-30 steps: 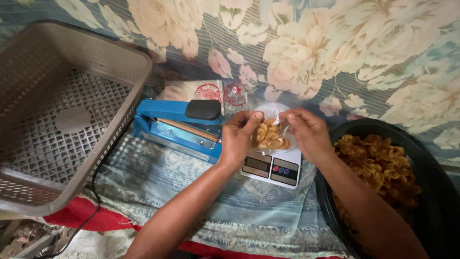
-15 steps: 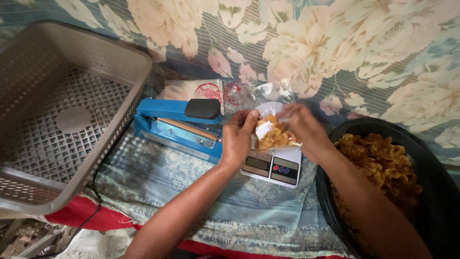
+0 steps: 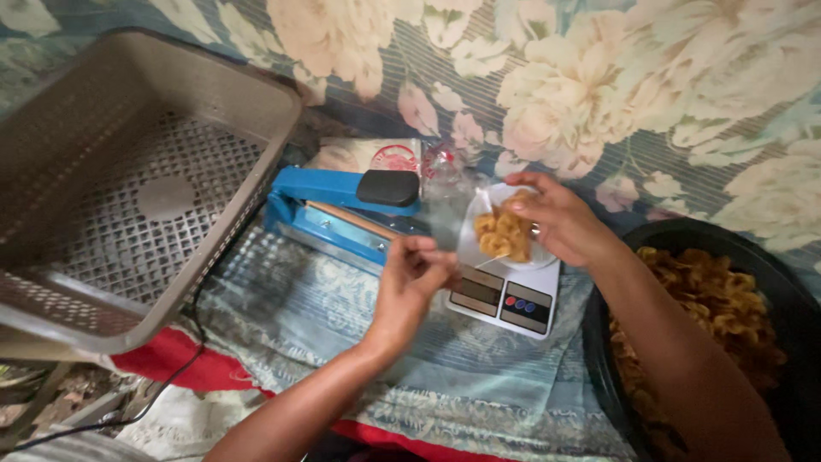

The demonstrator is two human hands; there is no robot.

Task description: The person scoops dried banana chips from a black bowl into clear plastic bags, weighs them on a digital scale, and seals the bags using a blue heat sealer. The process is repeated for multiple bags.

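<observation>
Here both hands [image 3: 560, 224] seemingly hold a snack bag [image 3: 500, 235] over the scale [image 3: 506, 299].

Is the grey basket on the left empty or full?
Empty. The basket shows only its bare perforated bottom, tilted up toward the camera.

Work surface: floor-level spread, pale blue patterned cloth [image 3: 342, 325] over a red cloth [image 3: 171, 359] whose edge shows at the near side. Floral fabric [image 3: 599, 77] covers the far part. Directly on it: grey perforated basket [image 3: 128, 197] at left, blue heat sealer [image 3: 342, 214] centre, white digital scale [image 3: 505, 295] just right of it, black basin of fried chips [image 3: 710, 316] at right.
</observation>
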